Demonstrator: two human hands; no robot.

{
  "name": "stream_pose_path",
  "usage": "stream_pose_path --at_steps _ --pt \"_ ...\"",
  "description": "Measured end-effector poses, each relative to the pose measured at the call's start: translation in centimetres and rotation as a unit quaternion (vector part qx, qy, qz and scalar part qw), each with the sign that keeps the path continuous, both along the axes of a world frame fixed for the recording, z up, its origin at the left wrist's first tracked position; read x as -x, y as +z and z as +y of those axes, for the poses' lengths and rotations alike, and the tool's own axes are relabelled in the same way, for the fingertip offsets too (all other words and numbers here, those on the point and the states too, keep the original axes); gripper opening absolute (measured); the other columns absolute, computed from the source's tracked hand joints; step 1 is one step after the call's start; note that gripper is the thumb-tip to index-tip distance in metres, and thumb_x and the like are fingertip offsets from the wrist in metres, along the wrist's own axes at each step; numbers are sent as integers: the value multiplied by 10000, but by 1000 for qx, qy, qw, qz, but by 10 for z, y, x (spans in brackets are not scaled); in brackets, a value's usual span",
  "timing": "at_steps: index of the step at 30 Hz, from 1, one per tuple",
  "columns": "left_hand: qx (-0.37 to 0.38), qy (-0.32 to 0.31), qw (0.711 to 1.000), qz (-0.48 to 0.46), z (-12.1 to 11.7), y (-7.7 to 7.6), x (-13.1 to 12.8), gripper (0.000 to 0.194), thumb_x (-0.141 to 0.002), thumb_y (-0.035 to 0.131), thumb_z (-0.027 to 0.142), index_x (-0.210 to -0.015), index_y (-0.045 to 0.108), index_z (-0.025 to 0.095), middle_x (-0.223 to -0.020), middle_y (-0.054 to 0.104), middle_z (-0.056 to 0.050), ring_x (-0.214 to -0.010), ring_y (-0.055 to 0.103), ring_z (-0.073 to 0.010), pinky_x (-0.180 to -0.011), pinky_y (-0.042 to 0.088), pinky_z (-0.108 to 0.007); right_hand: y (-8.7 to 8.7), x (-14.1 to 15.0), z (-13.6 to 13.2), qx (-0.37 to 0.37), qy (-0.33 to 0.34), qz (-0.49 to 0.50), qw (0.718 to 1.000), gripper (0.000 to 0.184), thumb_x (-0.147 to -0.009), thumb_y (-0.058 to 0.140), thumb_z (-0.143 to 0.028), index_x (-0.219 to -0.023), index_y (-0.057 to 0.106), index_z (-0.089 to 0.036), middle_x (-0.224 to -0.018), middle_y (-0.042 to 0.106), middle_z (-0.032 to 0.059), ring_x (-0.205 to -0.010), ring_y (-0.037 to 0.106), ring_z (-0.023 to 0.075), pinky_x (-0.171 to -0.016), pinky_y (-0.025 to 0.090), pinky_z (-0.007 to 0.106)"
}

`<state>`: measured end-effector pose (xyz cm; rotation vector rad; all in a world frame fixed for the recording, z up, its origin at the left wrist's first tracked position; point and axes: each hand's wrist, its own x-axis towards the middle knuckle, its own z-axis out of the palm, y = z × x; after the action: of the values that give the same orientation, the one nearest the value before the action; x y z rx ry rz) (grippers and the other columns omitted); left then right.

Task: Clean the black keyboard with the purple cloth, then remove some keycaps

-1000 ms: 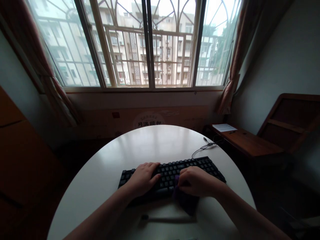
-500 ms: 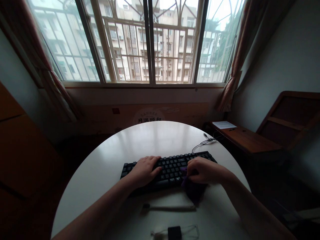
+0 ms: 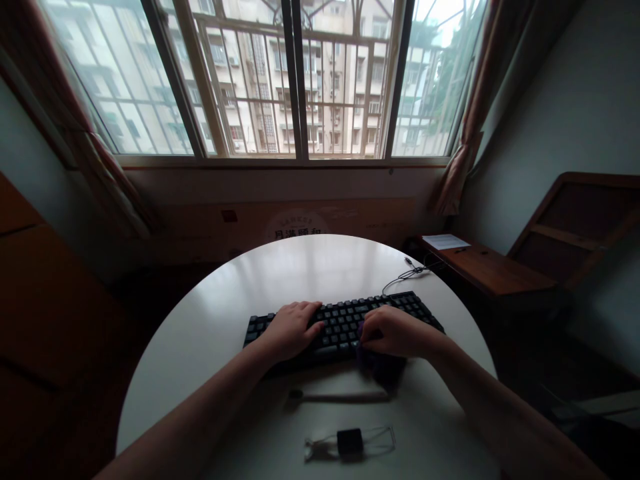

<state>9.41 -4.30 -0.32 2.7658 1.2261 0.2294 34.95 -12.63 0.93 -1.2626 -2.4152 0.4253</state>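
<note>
A black keyboard (image 3: pixel 345 321) lies across the middle of a round white table (image 3: pixel 300 273). My left hand (image 3: pixel 290 329) rests flat on the keyboard's left half, fingers stretched over the keys. My right hand (image 3: pixel 397 331) is closed on a dark purple cloth (image 3: pixel 383 367) and presses it onto the keys near the keyboard's right half. Part of the cloth hangs over the keyboard's front edge onto the table.
A thin stick-like tool (image 3: pixel 337 397) lies in front of the keyboard, and nearer me a small black block with wire loops (image 3: pixel 350 443). The keyboard's cable (image 3: pixel 407 275) trails off the table's right side. A wooden side table (image 3: pixel 487 267) with a paper stands at the right.
My right hand with the cloth slid right along the keys, then back a little left. The left hand stayed put. The view tipped down, bringing the small black item into sight.
</note>
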Motion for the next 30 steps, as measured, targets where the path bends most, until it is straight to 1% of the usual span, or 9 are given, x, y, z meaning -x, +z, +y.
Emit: stream_pose_path --at_steps 4,8,11,17,19,21,24,27,30 --pt "2 0 1000 -2 0 0 0 522 -933 427 467 -1376 489 198 -1360 578 -102 -1248 510 -283 -1076 345 -421 0 2 -2 -1 -21 -6 1000 129 -759 663 -165 -817 762 -225 -823 720 -5 -755 638 143 -681 406 224" --pt "5 -2 1000 -4 0 -1 1 521 -934 424 476 -1378 485 210 -1368 573 -97 -1256 504 -282 -1077 342 -421 0 -8 -1 37 -33 -11 999 115 -751 673 -184 -811 762 -226 -811 735 -8 -725 642 148 -679 417 229" --pt "7 0 1000 -2 0 -1 2 535 -934 423 480 -1386 479 198 -1366 571 -106 -1259 501 -284 -1077 343 -420 0 -14 0 50 -37 -13 998 118 -733 686 -184 -811 766 -222 -804 737 -4 -716 644 153 -694 426 235" --pt "6 5 1000 -9 -1 -1 2 523 -930 426 481 -1378 483 217 -1360 578 -96 -1254 505 -277 -1072 346 -419 0 -9 1 23 -15 3 1000 115 -745 674 -164 -802 760 -215 -778 708 -5 -729 632 148 -686 420 229" --pt "5 4 1000 -12 -1 -1 2 519 -929 429 479 -1376 487 221 -1354 583 -94 -1246 511 -277 -1069 348 -421 0 -5 1 17 -3 13 1000 127 -749 660 -137 -798 751 -211 -787 696 -4 -724 625 138 -685 418 224" --pt "6 3 1000 -13 0 -1 2 520 -928 433 478 -1375 489 218 -1349 586 -95 -1240 514 -279 -1065 352 -425 0 -3 2 8 6 21 1000 126 -745 665 -123 -800 738 -209 -822 687 0 -762 622 140 -713 423 223" --pt "8 0 1000 -13 0 -1 2 522 -928 435 473 -1378 487 213 -1350 584 -98 -1241 511 -282 -1063 354 -429 -1 -2 2 -14 -5 26 1000 135 -720 696 -119 -827 697 -201 -859 670 5 -835 603 157 -769 421 237" --pt "7 -1 1000 -15 0 -1 3 513 -928 435 465 -1378 484 223 -1346 588 -95 -1233 516 -280 -1061 352 -426 -3 -1 2 -11 -26 18 999 152 -706 684 -101 -824 644 -188 -857 640 6 -789 575 147 -715 414 230" --pt "9 0 1000 -16 0 -1 4 519 -926 436 472 -1377 485 222 -1346 588 -96 -1234 516 -281 -1063 350 -425 -5 -2 1 -4 -19 14 1000 177 -699 655 -67 -819 615 -191 -852 623 0 -782 568 141 -707 409 223"
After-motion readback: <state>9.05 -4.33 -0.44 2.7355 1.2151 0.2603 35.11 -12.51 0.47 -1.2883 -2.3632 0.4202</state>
